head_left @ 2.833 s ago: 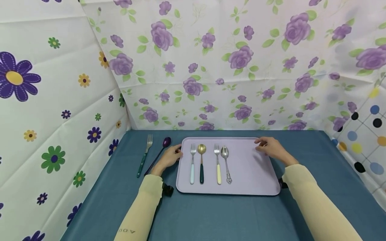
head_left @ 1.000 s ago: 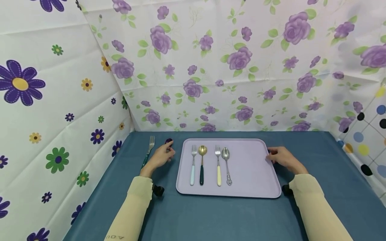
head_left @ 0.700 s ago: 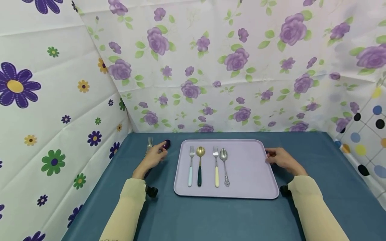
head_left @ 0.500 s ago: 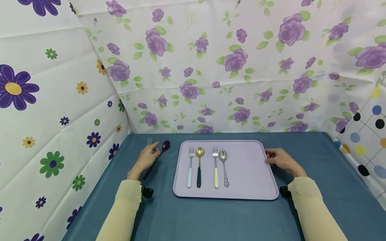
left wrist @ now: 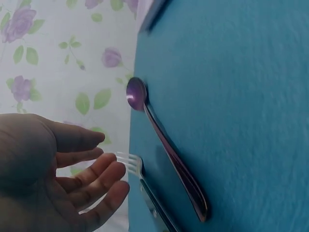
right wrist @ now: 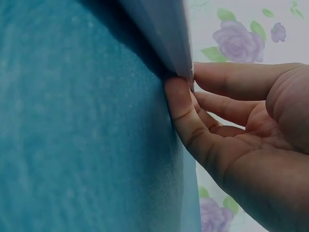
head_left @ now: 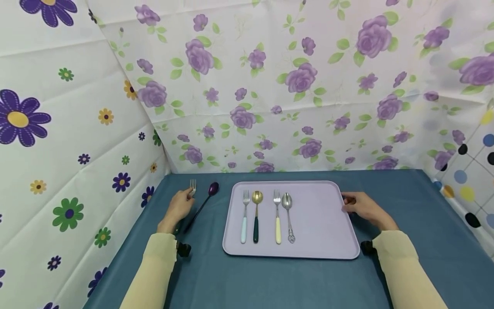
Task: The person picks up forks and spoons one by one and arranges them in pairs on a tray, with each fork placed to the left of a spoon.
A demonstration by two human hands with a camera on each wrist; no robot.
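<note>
My left hand (head_left: 179,208) hovers over the green-handled fork (head_left: 193,186), hiding most of its handle in the head view. In the left wrist view its fingers are loosely bent near the tines with nothing between them. A dark purple spoon (head_left: 213,189) lies just right of that fork. At the right edge of the lilac tray (head_left: 324,227), my right hand (head_left: 365,209) pinches the rim; one finger goes under the edge in the right wrist view. On the tray lie a light-blue-handled fork (head_left: 244,223), a gold spoon (head_left: 256,219), a yellow-handled fork (head_left: 278,223) and a silver spoon (head_left: 288,214).
A blue-green cloth (head_left: 293,283) covers the table. Behind it hangs a purple-flowered curtain (head_left: 270,94), with a daisy-patterned sheet (head_left: 73,128) on the left and a dotted sheet (head_left: 471,180) on the right.
My left hand has left the tray's left edge and moved left past the purple spoon to the green-handled fork. My right hand has slid slightly nearer along the tray's right edge.
</note>
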